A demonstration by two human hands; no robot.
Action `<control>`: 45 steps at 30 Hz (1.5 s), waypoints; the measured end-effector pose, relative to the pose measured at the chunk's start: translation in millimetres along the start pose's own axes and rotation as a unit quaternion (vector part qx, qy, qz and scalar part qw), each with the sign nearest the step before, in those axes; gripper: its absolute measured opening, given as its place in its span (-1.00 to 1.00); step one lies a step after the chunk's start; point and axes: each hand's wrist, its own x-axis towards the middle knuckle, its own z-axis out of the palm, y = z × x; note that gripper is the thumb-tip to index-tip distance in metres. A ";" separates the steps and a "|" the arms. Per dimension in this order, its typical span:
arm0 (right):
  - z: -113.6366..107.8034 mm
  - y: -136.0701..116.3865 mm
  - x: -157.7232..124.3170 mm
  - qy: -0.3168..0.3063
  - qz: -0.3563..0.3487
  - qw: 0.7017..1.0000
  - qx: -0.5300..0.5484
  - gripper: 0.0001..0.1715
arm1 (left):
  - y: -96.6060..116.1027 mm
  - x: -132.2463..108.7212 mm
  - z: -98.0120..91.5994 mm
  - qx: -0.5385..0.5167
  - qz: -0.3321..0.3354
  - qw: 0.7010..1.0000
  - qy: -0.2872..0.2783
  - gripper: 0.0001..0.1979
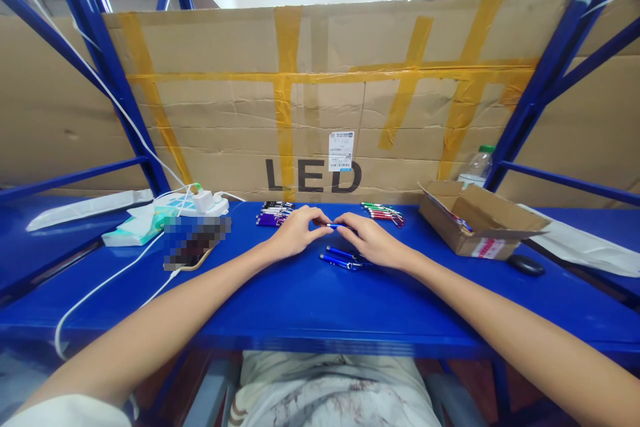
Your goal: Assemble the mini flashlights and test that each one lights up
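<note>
My left hand (296,232) and my right hand (373,238) meet above the middle of the blue table. Their fingertips pinch the two ends of one small blue pen-like stick (332,226), held level between them. Just below my right hand lie several more blue pen-like sticks (341,261) with shiny metal ends and clips. Beyond my left hand is a row of purple and black sticks (273,213). Green and red sticks (383,213) of the same sort lie beyond my right hand.
An open cardboard box (483,220) stands at right, with a black computer mouse (526,265) beside it and a bottle (479,165) behind. At left are a phone (195,247), a power strip (200,203), a tissue pack (137,227) and white cables. A cardboard wall (225,127) closes the back.
</note>
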 end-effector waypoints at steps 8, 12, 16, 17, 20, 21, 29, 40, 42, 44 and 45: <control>-3.6 -2.8 -1.3 -0.008 0.035 0.999 -0.005 -0.73 | 1.3 0.8 2.7 -0.086 -0.039 0.995 0.012 -0.58; -5.2 -2.7 -1.0 0.001 0.045 0.999 -0.028 -0.78 | -1.5 6.1 3.5 -0.200 -0.112 0.972 0.053 -0.43; -5.1 -2.4 -1.1 0.002 0.034 0.999 -0.042 -0.78 | -4.1 10.3 1.4 -0.354 -0.213 0.909 0.061 -0.27; -5.0 -2.8 -1.3 -0.004 0.031 0.999 -0.042 -0.77 | -4.0 10.5 0.2 -0.387 -0.225 0.892 0.059 -0.25; -5.0 -5.1 -2.3 -0.026 0.019 0.999 -0.040 -0.78 | -2.1 9.6 -4.0 -0.455 -0.229 0.859 0.051 -0.20; -5.2 -6.1 -2.7 -0.033 0.016 0.999 -0.041 -0.78 | -1.3 9.2 -5.4 -0.471 -0.228 0.851 0.049 -0.18; -6.4 -9.3 -3.3 -0.042 0.005 0.998 -0.038 -0.79 | 2.0 9.2 -10.7 -0.517 -0.223 0.826 0.043 -0.07; -6.9 -9.9 -3.4 -0.031 0.000 0.998 -0.046 -0.81 | -0.5 8.7 -10.6 -0.502 -0.217 0.837 0.034 -0.07; -6.8 -10.2 -3.3 -0.036 0.003 0.998 -0.042 -0.82 | -0.2 8.7 -10.5 -0.502 -0.216 0.836 0.036 -0.07; -6.5 -10.2 -3.3 -0.037 0.008 0.998 -0.041 -0.82 | 0.5 8.6 -10.9 -0.501 -0.217 0.837 0.035 -0.07; -6.3 -10.0 -3.3 -0.036 0.009 0.998 -0.041 -0.82 | 0.9 8.5 -11.2 -0.500 -0.218 0.837 0.034 -0.07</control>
